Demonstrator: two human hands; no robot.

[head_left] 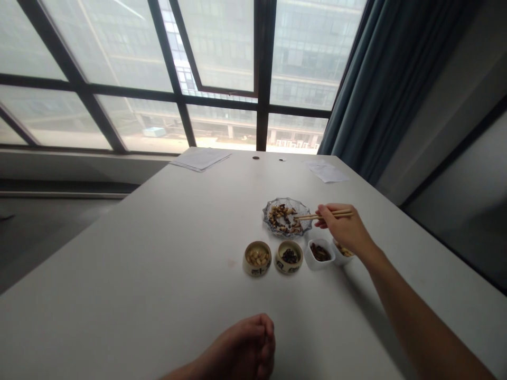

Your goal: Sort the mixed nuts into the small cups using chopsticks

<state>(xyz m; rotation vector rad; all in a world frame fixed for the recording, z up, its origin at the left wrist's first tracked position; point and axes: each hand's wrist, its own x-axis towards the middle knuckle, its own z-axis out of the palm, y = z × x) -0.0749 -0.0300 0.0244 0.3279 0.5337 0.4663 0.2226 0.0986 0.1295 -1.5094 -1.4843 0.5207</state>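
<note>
My right hand (344,226) is closed around a pair of wooden chopsticks (309,216), whose tips reach into a clear glass dish (269,228). Mixed pale and dark dried pieces (281,214) lie in that dish. In front of it stand two beige round bowls with dark characters: the left bowl (257,270) contains tan nut-like pieces, the right bowl (289,268) dark ones. A white square dish (320,263) holds brown strips. Partly hidden under my right hand is another white dish (344,258) with yellowish pieces. My left hand (247,345) rests near the table's front, fingers curled together; whether anything is inside is hidden.
The white table (158,253) extends toward a large dark-framed window (222,100). Papers (201,158) lie at its far left, and another sheet (327,171) at the far right. A blue curtain (368,89) hangs at the right.
</note>
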